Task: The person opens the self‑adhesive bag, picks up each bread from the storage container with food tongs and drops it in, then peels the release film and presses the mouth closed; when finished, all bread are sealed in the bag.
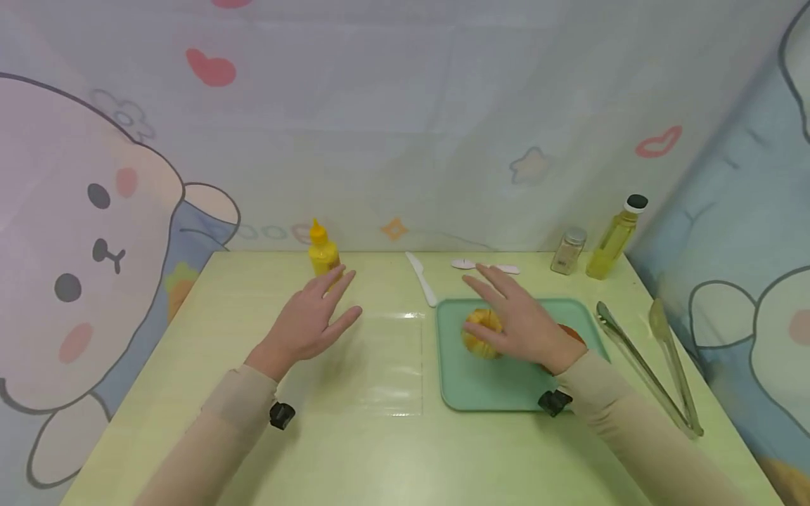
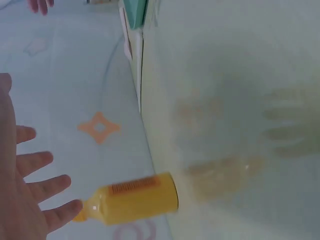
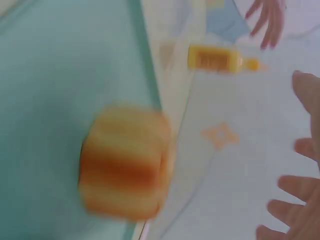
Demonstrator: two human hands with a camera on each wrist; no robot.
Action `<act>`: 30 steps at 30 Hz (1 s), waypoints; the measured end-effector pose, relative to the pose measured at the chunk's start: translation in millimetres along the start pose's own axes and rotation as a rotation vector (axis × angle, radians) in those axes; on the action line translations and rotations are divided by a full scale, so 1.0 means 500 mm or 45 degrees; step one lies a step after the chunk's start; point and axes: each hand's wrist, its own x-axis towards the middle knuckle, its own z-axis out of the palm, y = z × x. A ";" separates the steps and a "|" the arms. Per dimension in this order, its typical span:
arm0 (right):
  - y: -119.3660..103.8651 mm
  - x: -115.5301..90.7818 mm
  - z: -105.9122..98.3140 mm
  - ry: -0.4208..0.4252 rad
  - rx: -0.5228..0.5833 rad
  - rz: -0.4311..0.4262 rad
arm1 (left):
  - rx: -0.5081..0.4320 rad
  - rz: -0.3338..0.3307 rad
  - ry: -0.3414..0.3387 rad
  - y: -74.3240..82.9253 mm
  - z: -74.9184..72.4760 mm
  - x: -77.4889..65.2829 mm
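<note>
My left hand (image 1: 306, 320) hovers over the left part of the table, fingers spread and holding nothing. Just beyond its fingertips stands a yellow squeeze bottle (image 1: 324, 256), upright with a pointed nozzle. Over a green tray (image 1: 493, 390) is my right hand (image 1: 522, 320), its fingers extended and apart. A golden bun (image 1: 482, 318) sits on the tray, partly covered by the right thumb in the head view. In the right wrist view the bun (image 3: 127, 165) is blurred, with a browner band across it. An orange-red item (image 1: 574, 333) shows behind the right wrist, mostly hidden.
A clear plastic sheet (image 1: 380, 379) lies left of the tray. Behind are a white plastic knife (image 1: 422, 281) and another white utensil (image 1: 464, 264). At the back right stand a small lidded jar (image 1: 568, 251) and an oil bottle (image 1: 612, 246). Metal tongs (image 1: 680, 383) lie spread at the right.
</note>
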 end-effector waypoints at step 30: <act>-0.098 0.036 0.193 -0.325 -0.024 -0.198 | 0.013 -0.041 -0.632 0.113 0.143 -0.043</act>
